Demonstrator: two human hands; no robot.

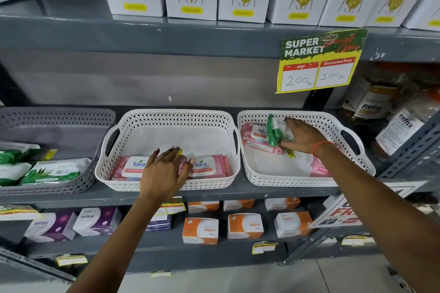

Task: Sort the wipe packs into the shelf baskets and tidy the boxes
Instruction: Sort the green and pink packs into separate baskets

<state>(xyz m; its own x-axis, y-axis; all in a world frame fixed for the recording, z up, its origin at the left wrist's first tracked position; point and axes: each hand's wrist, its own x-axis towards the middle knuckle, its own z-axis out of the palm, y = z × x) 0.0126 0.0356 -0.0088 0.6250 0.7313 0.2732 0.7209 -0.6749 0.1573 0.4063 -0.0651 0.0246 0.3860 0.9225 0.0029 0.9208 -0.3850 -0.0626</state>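
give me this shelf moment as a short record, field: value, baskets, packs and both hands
grey basket: left, holds green packs
middle white basket: pink kara packs along the front
right white basket: pink packs, plus one green pack
left hand: open, flat over the middle basket's packs
right hand: gripping the green pack in the right basket
misplaced: the green pack among pink ones

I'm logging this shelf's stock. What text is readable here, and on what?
"SUPER MARKET", "MRP 200 Rs", "Discounted Price 100 Rs": offer sign
"kara": pink wipe packs in the middle basket
"fitfizz": bottles at right
"viresi": purple boxes below
"VIZINC", printed upside down: orange boxes
Too blurred: green packs, white organ-picture boxes' yellow labels, small shelf-edge tags.
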